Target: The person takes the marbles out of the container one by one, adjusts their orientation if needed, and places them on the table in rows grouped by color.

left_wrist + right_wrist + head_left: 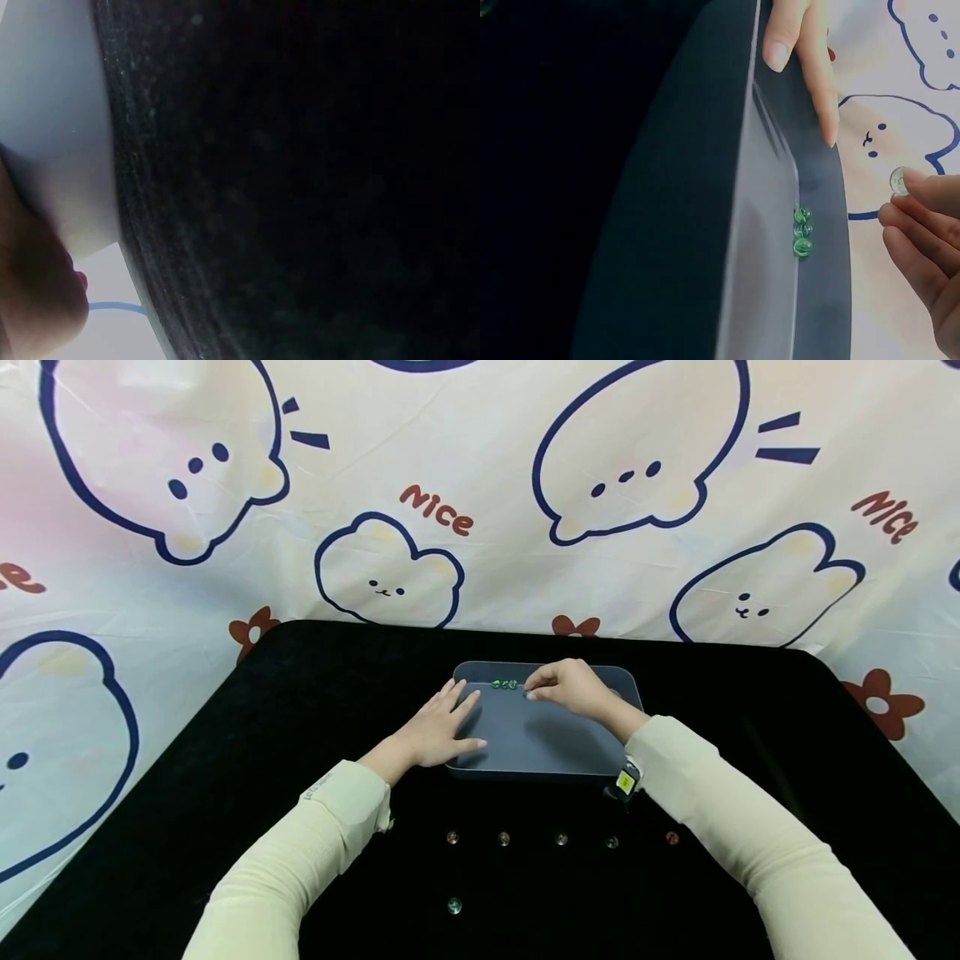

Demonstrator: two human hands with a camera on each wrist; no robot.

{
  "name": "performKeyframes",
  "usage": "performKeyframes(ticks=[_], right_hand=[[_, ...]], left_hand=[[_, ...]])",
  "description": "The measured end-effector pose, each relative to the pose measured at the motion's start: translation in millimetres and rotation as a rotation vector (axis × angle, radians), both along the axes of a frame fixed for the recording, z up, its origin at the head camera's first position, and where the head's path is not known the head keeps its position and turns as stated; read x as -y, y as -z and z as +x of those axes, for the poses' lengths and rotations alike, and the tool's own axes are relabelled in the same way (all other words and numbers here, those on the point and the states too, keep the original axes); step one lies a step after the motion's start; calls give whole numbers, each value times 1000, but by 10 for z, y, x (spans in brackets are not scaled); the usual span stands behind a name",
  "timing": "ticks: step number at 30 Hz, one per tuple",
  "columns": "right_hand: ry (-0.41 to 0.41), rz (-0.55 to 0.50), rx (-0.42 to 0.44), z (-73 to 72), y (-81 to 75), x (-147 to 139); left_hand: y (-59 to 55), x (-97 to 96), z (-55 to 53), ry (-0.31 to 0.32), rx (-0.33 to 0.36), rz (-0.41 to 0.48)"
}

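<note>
A grey rectangular tray (540,760) lies on the black cloth. My left hand (435,727) rests at its left edge with fingers spread and nothing held. In the left wrist view part of that hand (41,292) shows beside the pale grey tray surface (60,135). Over the tray's far side, my right hand (573,689) pinches a clear glass marble (901,181) between thumb and fingers. Three green marbles (802,232) sit in a row along the tray's far wall, just left of the right hand in the head view.
On the black cloth (337,693) in front of the tray, several marbles, such as a clear marble (561,839) and a reddish marble (672,837), form a spaced row. A greenish marble (454,906) lies nearer. A patterned curtain (495,585) hangs behind the table.
</note>
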State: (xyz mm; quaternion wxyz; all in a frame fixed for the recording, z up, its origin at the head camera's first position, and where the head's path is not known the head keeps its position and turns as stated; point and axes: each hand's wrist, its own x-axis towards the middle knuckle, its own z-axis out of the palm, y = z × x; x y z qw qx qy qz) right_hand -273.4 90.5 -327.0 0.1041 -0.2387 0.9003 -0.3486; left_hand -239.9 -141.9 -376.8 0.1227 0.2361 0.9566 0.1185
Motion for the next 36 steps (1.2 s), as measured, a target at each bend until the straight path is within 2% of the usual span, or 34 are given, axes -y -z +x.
performKeyframes(ticks=[11, 16, 25, 36], right_hand=[[-26, -161, 50, 293, -22, -3], [-70, -219, 83, 433, -8, 15], [-118, -260, 84, 654, -14, 18], [-156, -316, 93, 865, 91, -7]], left_hand=[[11, 15, -5, -15, 2, -11], [5, 12, -3, -6, -1, -7], [-4, 12, 7, 0, -5, -8], [10, 24, 0, 12, 4, 12]])
